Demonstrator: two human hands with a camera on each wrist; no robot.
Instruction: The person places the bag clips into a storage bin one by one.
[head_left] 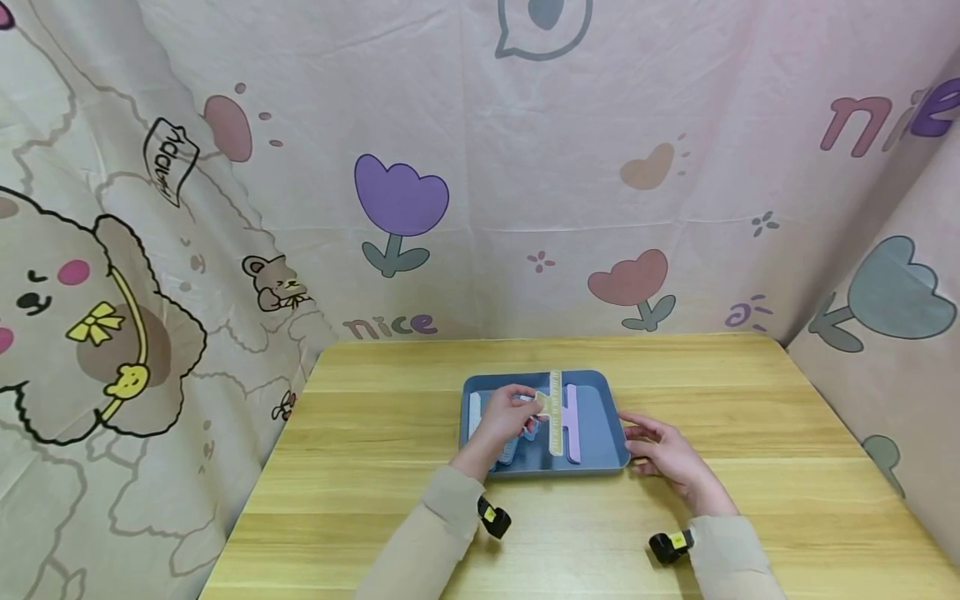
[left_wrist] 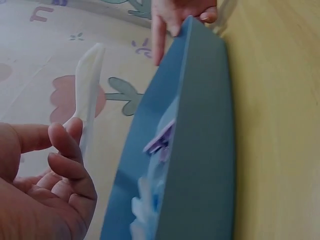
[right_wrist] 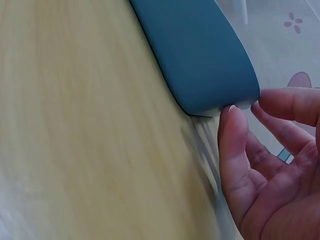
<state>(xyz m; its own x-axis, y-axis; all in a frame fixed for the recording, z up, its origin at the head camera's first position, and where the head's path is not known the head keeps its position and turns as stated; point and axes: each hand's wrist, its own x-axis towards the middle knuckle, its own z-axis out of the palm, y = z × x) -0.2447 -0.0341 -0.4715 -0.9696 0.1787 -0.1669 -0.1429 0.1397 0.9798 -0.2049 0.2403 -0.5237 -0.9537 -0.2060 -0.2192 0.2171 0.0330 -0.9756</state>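
Note:
My left hand [head_left: 510, 417] pinches a pale yellow, see-through T-shaped piece [head_left: 556, 417] with a long ribbed strip, between thumb and fingers. It is held above a blue-grey tray [head_left: 600, 472]; in the left wrist view the same piece [left_wrist: 90, 85] looks like a thin whitish bar, seen edge-on. A similar purple piece [head_left: 573, 423] lies in the tray, right of the yellow one. Light blue pieces [head_left: 507, 452] lie at the tray's left, partly hidden by my left hand. My right hand [head_left: 667, 454] touches the tray's right end from outside, thumb and fingers resting at its rounded corner [right_wrist: 235, 95].
The tray stands on a wooden table [head_left: 360, 433], whose back edge meets a patterned curtain [head_left: 510, 275]. Curtain also hangs along the left and right sides. A black wrist camera [head_left: 495, 518] sits at each sleeve cuff.

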